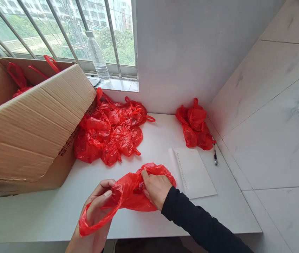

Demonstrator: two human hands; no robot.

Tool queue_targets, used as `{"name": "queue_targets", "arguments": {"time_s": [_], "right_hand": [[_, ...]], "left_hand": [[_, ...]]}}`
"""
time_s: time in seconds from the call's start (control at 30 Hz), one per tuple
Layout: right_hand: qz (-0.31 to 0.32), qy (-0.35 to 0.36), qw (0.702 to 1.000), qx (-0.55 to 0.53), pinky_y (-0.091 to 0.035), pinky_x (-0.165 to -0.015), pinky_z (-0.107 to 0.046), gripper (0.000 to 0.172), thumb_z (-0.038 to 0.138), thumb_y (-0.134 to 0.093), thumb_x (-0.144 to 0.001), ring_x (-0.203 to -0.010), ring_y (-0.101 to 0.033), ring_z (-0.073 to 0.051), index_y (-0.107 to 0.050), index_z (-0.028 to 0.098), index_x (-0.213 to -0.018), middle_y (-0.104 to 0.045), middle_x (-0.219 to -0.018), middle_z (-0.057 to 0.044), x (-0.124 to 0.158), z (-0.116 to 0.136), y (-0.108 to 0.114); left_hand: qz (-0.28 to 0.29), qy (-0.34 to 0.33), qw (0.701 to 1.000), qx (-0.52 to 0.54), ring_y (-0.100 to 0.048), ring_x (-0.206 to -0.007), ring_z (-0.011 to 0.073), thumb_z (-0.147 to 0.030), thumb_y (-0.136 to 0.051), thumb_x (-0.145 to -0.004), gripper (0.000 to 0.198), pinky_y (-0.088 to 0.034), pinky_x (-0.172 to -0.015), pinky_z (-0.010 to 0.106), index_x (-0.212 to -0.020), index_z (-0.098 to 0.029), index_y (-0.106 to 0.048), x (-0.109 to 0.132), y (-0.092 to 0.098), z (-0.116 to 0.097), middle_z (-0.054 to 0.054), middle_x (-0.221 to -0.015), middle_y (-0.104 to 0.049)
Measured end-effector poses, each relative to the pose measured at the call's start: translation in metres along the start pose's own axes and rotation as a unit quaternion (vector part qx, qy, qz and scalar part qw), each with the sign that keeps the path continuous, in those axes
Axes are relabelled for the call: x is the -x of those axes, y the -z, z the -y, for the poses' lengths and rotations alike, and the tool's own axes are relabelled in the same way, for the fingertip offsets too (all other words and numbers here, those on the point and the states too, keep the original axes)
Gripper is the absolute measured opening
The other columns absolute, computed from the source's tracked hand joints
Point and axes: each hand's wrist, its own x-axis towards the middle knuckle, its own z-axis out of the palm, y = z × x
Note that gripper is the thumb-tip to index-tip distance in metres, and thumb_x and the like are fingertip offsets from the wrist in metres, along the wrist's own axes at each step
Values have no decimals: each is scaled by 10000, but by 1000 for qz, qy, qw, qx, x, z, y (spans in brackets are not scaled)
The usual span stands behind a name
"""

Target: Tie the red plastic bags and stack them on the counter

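Note:
A red plastic bag [138, 200] is held over the front of the white table, between my two hands. My left hand [96, 207] is closed on the bag's left side, with a handle loop hanging round its wrist and palm. My right hand [156, 186] reaches into the bag's crumpled opening from the right, its fingers bent and partly hidden by the plastic. What lies inside the bag is mostly out of sight. Beyond it rests a cluster of knotted red bags [112, 130].
A cardboard box [36, 123] with red bags inside fills the left. More red bags [195, 124] sit back right, near a notebook [195, 174] and a pen [215, 158]. A water bottle [98, 59] stands on the windowsill. Walls bound the table [233, 211] behind and right.

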Motion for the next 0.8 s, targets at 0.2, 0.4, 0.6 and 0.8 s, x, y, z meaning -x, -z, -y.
{"name": "queue_targets", "arguments": {"time_s": [0.2,0.4,0.6,0.8], "right_hand": [[-61,-22,998,-17,-459,-538,-311,307,182,-513,-926,-704,-688,-224,-475,126,-1225,-669,-1008,-102,2,4,2],[-66,126,990,-11,-450,-527,-295,318,87,-523,-858,-786,-679,-211,-513,178,-1162,-657,-1076,-64,1,2,-8],[-29,84,995,35,-505,-556,-301,327,91,-535,-855,-897,-678,-251,-557,168,-1172,-630,-1148,-118,-6,-2,-24],[-123,33,992,26,-535,-562,-287,285,46,-519,-845,-808,-671,-207,-556,191,-1088,-619,-1061,-74,7,-5,-15]], "left_hand": [[13,7,999,37,-412,-544,124,-396,-732,-689,360,-440,-499,239,-518,-189,-490,1,9,-1,-11,-574,-411],[-146,-9,980,132,-623,-821,234,-314,-703,-614,141,-585,-695,314,-681,-199,-749,-2,9,-9,78,-853,-732],[-91,27,987,130,-640,-791,195,-265,-708,-648,473,-590,-673,271,-1118,-229,-748,2,-5,-18,73,-1086,-740],[-77,-2,990,122,-621,-728,163,-278,-718,-694,472,-563,-653,233,-1164,-237,-726,6,-6,-14,59,-987,-741]]}}
